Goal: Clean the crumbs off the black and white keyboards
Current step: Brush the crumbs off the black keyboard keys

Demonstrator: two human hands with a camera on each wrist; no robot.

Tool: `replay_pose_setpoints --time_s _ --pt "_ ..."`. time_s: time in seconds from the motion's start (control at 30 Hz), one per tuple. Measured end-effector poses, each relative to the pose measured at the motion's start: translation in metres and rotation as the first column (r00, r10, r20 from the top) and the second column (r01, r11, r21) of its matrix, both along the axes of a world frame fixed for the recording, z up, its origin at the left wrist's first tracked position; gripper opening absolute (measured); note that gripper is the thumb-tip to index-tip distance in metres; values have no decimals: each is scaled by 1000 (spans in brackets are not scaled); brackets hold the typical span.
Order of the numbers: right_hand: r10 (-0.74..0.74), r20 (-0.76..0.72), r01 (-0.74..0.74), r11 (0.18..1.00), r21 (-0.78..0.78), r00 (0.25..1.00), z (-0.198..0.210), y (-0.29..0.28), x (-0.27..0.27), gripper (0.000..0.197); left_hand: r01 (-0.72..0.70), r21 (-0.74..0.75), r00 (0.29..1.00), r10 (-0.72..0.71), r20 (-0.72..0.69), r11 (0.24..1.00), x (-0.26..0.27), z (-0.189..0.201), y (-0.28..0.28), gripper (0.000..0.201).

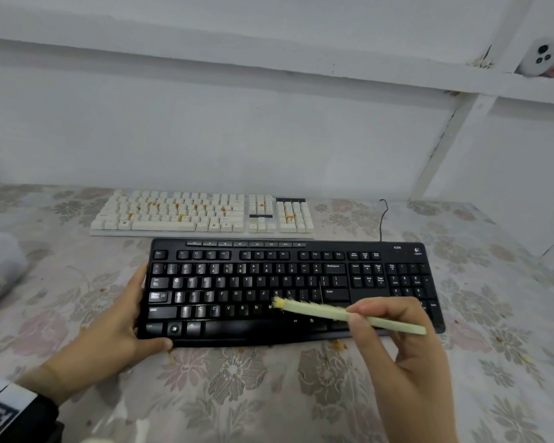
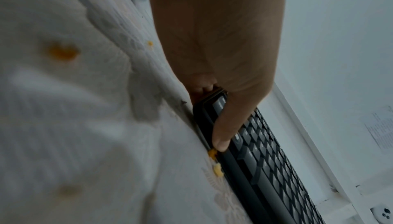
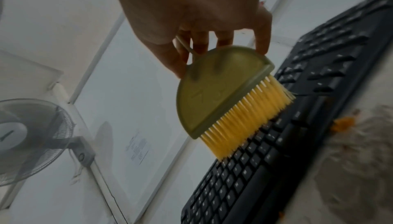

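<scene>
Head view, right hand point(image 1: 406, 334) gripping brush point(image 1: 333, 311) — tilted

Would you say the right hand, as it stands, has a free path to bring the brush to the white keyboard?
Probably yes: the right hand holds the brush above the black keyboard, and nothing stands before the white keyboard.

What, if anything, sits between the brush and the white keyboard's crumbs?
Nothing visible blocks it. The brush in the right hand is over the black keyboard; the white keyboard lies uncovered just behind it.
</scene>
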State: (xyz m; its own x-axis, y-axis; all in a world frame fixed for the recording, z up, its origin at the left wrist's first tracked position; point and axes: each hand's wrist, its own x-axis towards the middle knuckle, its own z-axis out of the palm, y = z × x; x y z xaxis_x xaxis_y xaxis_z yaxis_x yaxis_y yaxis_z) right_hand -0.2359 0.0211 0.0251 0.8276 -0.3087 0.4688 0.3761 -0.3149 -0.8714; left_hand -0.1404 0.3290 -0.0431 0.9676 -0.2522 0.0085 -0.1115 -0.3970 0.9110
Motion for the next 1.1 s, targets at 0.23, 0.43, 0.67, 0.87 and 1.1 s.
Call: replay_pose_setpoints --time_s 0.23,0.43,0.67,0.87,1.1 --pt "75 -117 -91 987 -130 990 -24 -11 6 9 7 -23 1000 -7 -7 1000 -1 1 -2 109" --pt "13 -41 -24 959 -281 999 -21 -12 7 12 7 -15 1000 -7 -8 1000 -1 0 0 113" --pt "-72 -61 54 962 -267 996 -26 -30 7 27 -1 -22 1000 1 13 1000 0 -1 0 107" --pt "-30 -107 7 977 -212 994 -17 -46 4 35 13 -45 999 -12 30 999 0 1 -3 103" --pt "-91 -43 89 995 -51 995 -4 -87 -1 45 17 -44 1000 -16 23 999 1 -2 1 107"
